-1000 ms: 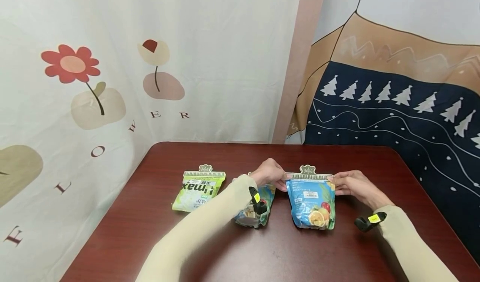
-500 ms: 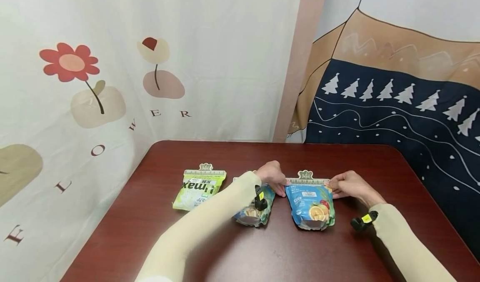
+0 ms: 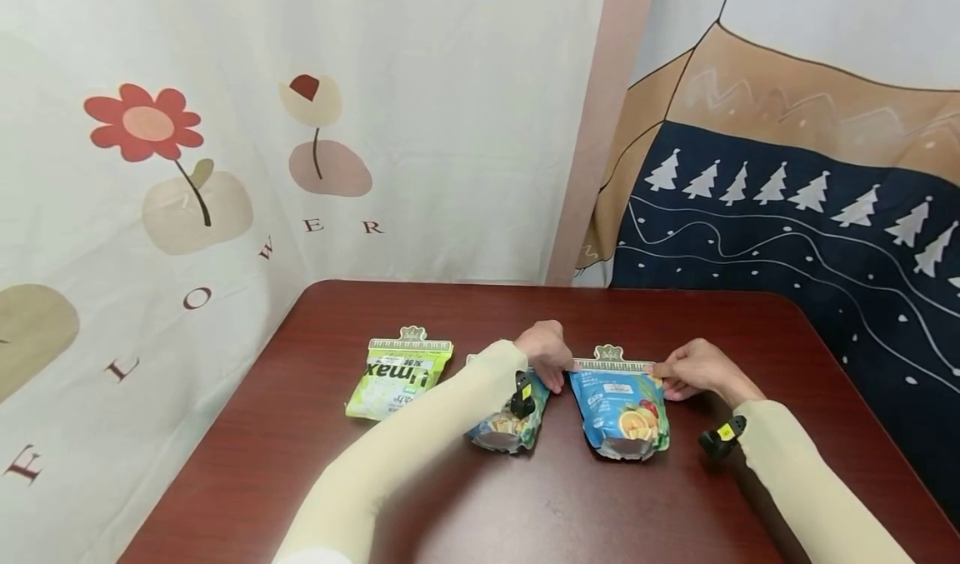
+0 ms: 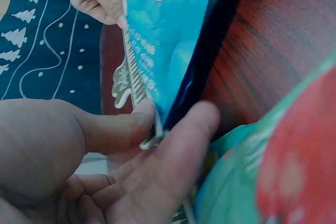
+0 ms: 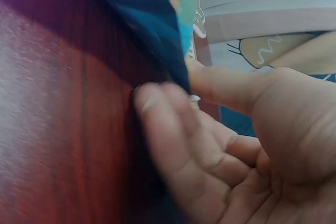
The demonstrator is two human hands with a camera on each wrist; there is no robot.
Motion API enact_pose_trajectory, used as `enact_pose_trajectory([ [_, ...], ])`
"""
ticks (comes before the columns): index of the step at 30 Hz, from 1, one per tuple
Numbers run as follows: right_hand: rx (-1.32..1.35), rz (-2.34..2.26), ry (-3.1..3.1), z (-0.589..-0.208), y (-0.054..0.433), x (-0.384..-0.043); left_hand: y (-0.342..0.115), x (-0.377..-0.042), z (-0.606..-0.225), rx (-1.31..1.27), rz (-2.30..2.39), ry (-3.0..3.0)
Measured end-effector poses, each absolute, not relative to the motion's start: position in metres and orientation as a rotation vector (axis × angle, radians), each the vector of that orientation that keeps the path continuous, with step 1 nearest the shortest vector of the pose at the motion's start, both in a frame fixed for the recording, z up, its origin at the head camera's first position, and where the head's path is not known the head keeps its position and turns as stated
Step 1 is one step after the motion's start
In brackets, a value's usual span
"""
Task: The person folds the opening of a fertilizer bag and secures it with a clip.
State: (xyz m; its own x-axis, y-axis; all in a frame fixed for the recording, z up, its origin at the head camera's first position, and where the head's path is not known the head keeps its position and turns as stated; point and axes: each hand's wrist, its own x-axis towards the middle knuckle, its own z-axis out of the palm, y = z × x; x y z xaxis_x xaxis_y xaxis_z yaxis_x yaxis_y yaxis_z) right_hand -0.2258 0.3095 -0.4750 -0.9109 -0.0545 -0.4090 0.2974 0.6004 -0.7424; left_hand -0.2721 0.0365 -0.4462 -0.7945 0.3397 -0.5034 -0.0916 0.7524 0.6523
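In the head view a blue fruit-print bag (image 3: 603,418) lies on the table, its top held by a patterned bag clip (image 3: 609,356) with a scalloped tab. My left hand (image 3: 546,349) pinches the clip's left end, thumb on the clip strip (image 4: 137,72) and fingers behind the bag's corner in the left wrist view. At the other end, my right hand (image 3: 697,371) pinches the right corner between thumb and fingers. In the right wrist view the thumb (image 5: 231,87) lies against the clip's end, with the fingers beneath the bag's dark back.
A green bag (image 3: 396,385) with a similar clip lies at the left. Between it and the blue bag, another fruit-print bag (image 3: 513,431) lies partly under my left forearm. All rest on a dark red table (image 3: 570,514); printed curtains (image 3: 450,131) hang behind.
The blue bag's clipped top has lowered and come slightly nearer me, and its bottom end has tipped into view. Both hands moved down with it, the right one slightly leftward.
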Motion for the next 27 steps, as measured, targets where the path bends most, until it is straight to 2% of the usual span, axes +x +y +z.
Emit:
enact_pose_trajectory([
  [6,0.036,-0.952,2.591,-0.456,0.31,-0.229,0.018,-0.279,-0.435,0.214,0.978,2.399],
  [14,-0.204,-0.86,2.883,-0.429,0.32,-0.231,-0.018,-0.286,-0.417,0.328,1.133,2.549],
  [21,-0.233,-0.875,3.068,-0.414,0.327,-0.224,-0.059,-0.287,-0.404,0.498,1.048,2.858],
  [27,-0.243,-0.795,3.205,-0.417,0.338,-0.218,-0.107,-0.279,-0.401,0.588,0.894,3.078],
])
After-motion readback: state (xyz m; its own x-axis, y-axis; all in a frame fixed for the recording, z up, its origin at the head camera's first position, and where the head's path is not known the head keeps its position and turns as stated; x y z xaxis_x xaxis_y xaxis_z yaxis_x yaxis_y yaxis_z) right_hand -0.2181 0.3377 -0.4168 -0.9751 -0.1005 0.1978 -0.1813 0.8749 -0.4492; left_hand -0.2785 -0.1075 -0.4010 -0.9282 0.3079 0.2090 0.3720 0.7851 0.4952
